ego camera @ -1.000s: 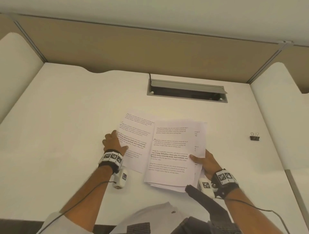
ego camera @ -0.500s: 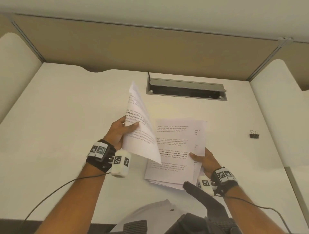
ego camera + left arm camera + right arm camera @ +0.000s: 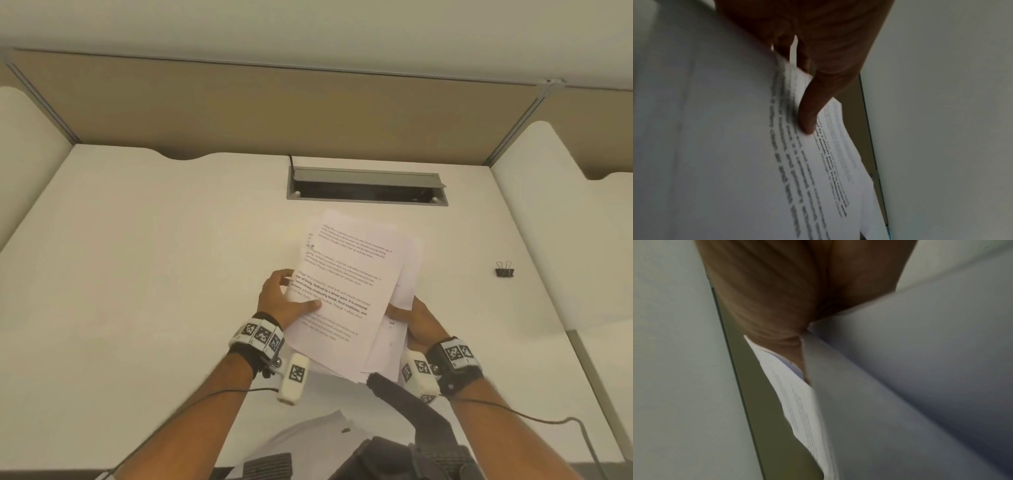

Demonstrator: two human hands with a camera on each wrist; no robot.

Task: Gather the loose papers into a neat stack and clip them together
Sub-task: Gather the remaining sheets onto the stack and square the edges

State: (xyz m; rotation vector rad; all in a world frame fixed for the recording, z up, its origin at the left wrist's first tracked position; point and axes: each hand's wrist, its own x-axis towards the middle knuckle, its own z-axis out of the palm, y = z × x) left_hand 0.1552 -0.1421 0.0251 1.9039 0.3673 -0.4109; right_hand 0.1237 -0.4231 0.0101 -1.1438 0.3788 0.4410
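Note:
Both hands hold white printed papers (image 3: 346,284) lifted off the white desk (image 3: 154,274), tilted and uneven. My left hand (image 3: 286,301) grips the top sheets at their left edge, thumb on the print, as the left wrist view shows with the thumb (image 3: 809,113) pressed on the papers (image 3: 818,178). My right hand (image 3: 416,320) holds the lower sheets at their right edge, thumb on top; in the right wrist view the papers (image 3: 900,386) hide its fingers. A black binder clip (image 3: 504,270) lies on the desk far to the right, away from both hands.
A grey cable hatch (image 3: 366,186) is set into the desk behind the papers. Beige partition panels (image 3: 274,113) close the back. A dark chair arm (image 3: 411,407) juts in near my right wrist. Wrist camera cables trail over the front edge.
My left hand lifted its sheets off the desk and swung them right, over the pile in my right hand. The right hand's pile has also risen from the desk.

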